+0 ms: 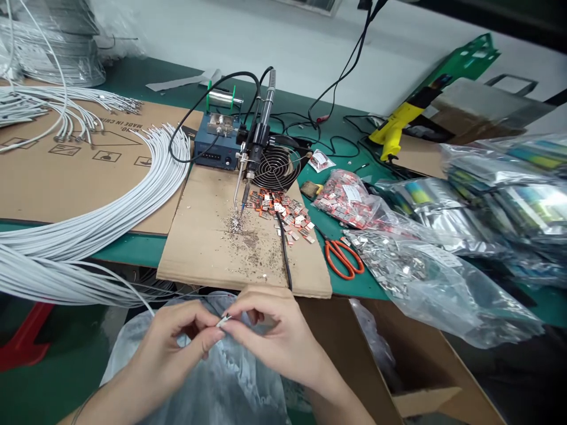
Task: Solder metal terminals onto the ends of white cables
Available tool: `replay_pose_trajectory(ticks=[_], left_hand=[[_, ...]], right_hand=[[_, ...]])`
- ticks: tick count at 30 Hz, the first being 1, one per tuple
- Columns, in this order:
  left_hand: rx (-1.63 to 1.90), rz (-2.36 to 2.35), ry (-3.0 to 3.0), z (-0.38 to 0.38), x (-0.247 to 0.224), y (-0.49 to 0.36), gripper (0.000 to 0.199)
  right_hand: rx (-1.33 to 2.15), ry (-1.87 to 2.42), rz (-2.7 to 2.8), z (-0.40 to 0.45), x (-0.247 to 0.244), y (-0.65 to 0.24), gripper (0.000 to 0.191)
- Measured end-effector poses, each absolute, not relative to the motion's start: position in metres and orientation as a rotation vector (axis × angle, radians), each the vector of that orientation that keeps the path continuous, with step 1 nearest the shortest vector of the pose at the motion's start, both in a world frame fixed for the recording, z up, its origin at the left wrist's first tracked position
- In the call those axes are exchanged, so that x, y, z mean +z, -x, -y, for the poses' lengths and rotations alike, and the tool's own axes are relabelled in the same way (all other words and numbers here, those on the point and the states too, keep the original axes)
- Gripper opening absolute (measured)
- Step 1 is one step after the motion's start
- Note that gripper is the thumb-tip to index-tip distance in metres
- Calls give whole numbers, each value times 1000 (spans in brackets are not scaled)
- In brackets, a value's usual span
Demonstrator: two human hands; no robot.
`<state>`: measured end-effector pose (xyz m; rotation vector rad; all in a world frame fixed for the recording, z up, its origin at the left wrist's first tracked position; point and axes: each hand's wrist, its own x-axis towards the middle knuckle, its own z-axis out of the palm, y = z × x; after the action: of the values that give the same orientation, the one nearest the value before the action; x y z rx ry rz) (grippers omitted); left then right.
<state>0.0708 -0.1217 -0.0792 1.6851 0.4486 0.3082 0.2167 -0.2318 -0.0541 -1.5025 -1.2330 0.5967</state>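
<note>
Both hands meet low in the middle of the head view, above my lap. Between thumb and finger, my left hand [181,342] pinches a small pale piece [224,321] that looks like a cable end or connector. The fingertips of my right hand [270,330] close on the same piece from the other side. A white cable [137,295] runs from the bundle toward my left hand; its end is hidden by the fingers. Beyond the hands, a soldering iron [257,147] stands tip down over the cardboard sheet [208,236], near small orange and silver parts [292,215].
A large white cable bundle [133,206] sweeps across the left. Behind the cardboard are a blue soldering station [212,147], solder spool [221,97] and black fan [277,168]. Orange scissors [344,260], bags of metal parts [398,265] and a yellow tool [398,127] lie right.
</note>
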Motion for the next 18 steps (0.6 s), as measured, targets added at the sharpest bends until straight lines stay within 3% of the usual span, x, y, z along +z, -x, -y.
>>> replay_pose_trajectory(ticks=[3, 7, 12, 18], left_hand=[[379, -412, -1856, 124, -79, -70, 17], [274, -438, -1643, 131, -76, -74, 22], [209, -459, -1434, 135, -75, -80, 24], [493, -287, -2034, 129, -80, -76, 13]], right_hand=[[576, 1542, 1263, 233, -52, -218, 5], [666, 1417, 1051, 233, -63, -211, 17], [381, 1302, 908, 231, -78, -192, 16], [592, 1591, 1115, 239, -63, -210, 7]])
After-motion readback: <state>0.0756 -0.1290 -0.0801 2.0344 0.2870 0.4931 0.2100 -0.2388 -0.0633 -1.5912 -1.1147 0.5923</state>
